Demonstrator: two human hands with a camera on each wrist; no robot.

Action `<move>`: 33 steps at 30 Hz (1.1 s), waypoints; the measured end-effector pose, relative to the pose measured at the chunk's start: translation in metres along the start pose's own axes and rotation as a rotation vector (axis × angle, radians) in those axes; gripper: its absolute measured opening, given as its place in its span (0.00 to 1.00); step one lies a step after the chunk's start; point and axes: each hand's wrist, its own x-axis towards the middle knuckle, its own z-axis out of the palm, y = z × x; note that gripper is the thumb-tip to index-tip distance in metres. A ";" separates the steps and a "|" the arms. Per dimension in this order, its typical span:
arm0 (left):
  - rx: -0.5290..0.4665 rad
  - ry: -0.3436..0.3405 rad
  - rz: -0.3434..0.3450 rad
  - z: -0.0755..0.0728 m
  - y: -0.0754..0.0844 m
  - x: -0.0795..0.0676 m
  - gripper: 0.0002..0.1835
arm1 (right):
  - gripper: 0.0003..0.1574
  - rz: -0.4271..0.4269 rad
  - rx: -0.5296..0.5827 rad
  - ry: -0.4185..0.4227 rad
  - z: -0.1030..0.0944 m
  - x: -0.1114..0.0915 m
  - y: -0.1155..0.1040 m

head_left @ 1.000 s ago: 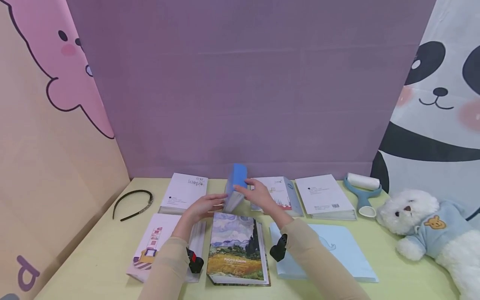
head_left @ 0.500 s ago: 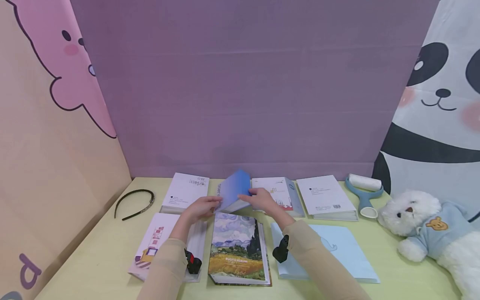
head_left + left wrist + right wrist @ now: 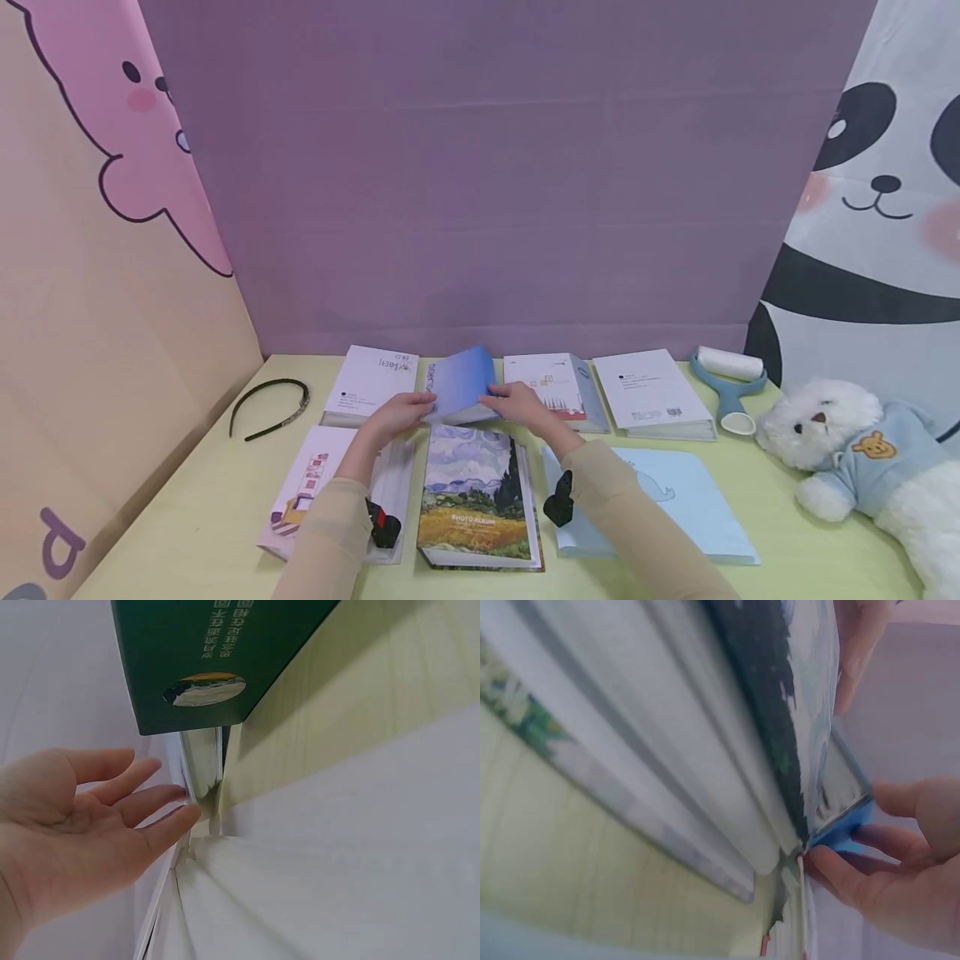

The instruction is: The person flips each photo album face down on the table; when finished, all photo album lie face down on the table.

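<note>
A blue photo album [image 3: 463, 385] lies tilted in the back row in the head view, its right side raised. At that side my right hand [image 3: 522, 406] pinches its near right corner; in the right wrist view thumb and fingers close on the blue cover [image 3: 849, 831]. My left hand [image 3: 397, 417] is at the album's left edge. In the left wrist view its fingers [image 3: 161, 832] are loosely extended, with no clear grip. Just in front lies a photo album with a landscape painting [image 3: 474, 500]; its dark green spine [image 3: 202, 660] fills part of the left wrist view.
White albums [image 3: 375, 379] [image 3: 652, 392] and one with a red print [image 3: 546, 383] flank it. A truck-print album [image 3: 311, 483] and a pale blue album [image 3: 667, 508] lie nearer. Headband [image 3: 268, 408], lint roller [image 3: 726, 383] and plush bear [image 3: 862, 450] sit at the sides.
The blue album has gone from standing nearly on edge to lying almost flat, its cover facing up. Both hands have lowered with it, the left hand staying at its left edge.
</note>
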 end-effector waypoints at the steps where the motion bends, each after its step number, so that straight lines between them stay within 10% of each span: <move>1: 0.004 0.002 0.000 0.000 0.001 0.000 0.22 | 0.31 -0.013 -0.011 -0.004 0.000 0.000 0.000; 8: 0.030 0.013 0.000 0.002 0.001 0.001 0.21 | 0.33 -0.134 -0.024 -0.065 -0.001 0.003 0.008; 33: 0.107 0.035 0.031 -0.001 0.002 0.002 0.22 | 0.33 -0.049 -0.059 -0.072 0.001 -0.003 0.000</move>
